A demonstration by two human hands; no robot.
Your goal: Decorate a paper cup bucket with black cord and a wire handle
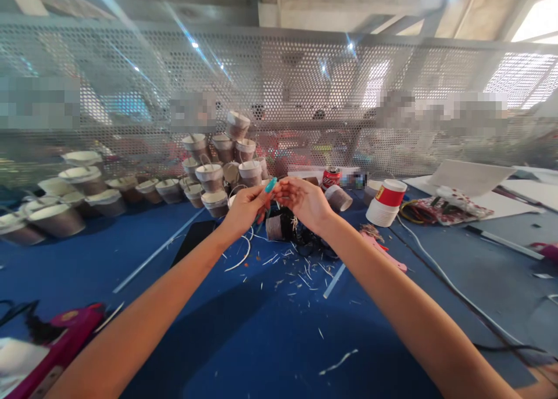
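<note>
My left hand (245,209) is closed in a pinch, thumb on top, above the blue table. A glossy teal piece (271,185) shows at its thumb tip; I cannot make out whether it is a tool's handle or a nail. Facing it, my right hand (308,202) has its fingers bent together, its fingertips meeting those of the left. Whatever lies between them is too small to name. Just below the hands are a small brown cup lying on its side (274,228) and a dark, shiny bundle (307,236). A loop of white cord (250,249) lies beside them.
Stacked small pots with white rims (210,177) stand behind and left. Toward the right are a red can (331,177), white paper cups (386,204) and a pink tool (387,250). White scraps (307,274) litter the blue table (270,341). A magenta glue gun (65,341) lies front left.
</note>
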